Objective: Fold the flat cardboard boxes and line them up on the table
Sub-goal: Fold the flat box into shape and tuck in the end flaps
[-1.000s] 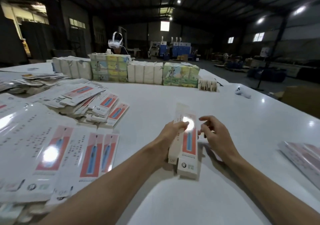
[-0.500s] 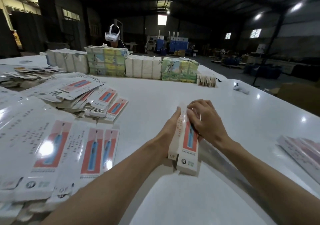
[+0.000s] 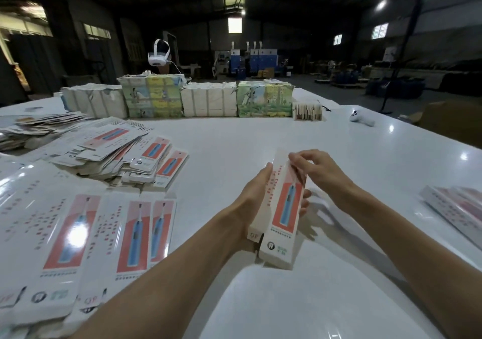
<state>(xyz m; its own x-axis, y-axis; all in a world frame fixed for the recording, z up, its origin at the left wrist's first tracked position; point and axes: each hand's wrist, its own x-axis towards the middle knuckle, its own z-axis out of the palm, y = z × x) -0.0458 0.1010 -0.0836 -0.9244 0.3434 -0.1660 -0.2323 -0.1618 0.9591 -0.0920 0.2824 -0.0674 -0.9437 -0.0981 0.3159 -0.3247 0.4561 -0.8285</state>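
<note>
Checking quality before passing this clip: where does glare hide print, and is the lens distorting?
Head view: lamp glare blanks a patch on the flat white-and-red cartons at left and dots the glossy white table; the held folded white-and-red box reads clearly; wide-angle bending at edges; dark hall behind.

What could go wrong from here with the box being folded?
1. The right hand pinches the box at its far end; forcing it could crease the flap.
2. The left hand grips it, seemingly clear of the table; a loose grip might drop it.
</note>
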